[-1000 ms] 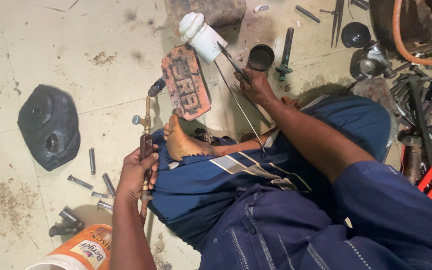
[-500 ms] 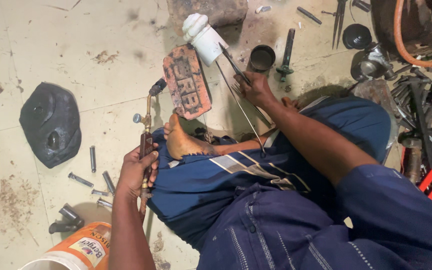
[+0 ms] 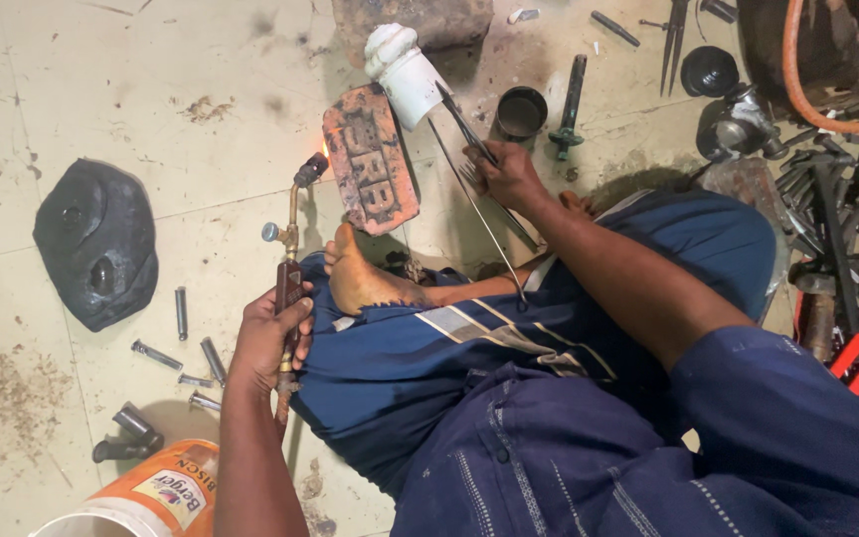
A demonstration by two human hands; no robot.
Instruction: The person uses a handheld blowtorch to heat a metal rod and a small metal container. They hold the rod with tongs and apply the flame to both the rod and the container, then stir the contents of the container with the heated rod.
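My left hand (image 3: 268,338) clenches the torch (image 3: 290,261); right hand (image 3: 509,179) pinches, I think, a rod (image 3: 479,214). Keep flame on the brick (image 3: 370,159).

Reddish brick (image 3: 370,159), white cylinder (image 3: 408,70), orange tub (image 3: 156,492).

One view only, worn on our head, we look steeply down over our own lap and crossed leg onto the tiled floor (image 3: 82,89), close in, our left hand (image 3: 265,338) low, our right hand (image 3: 509,174) ahead, tools at the right edge.
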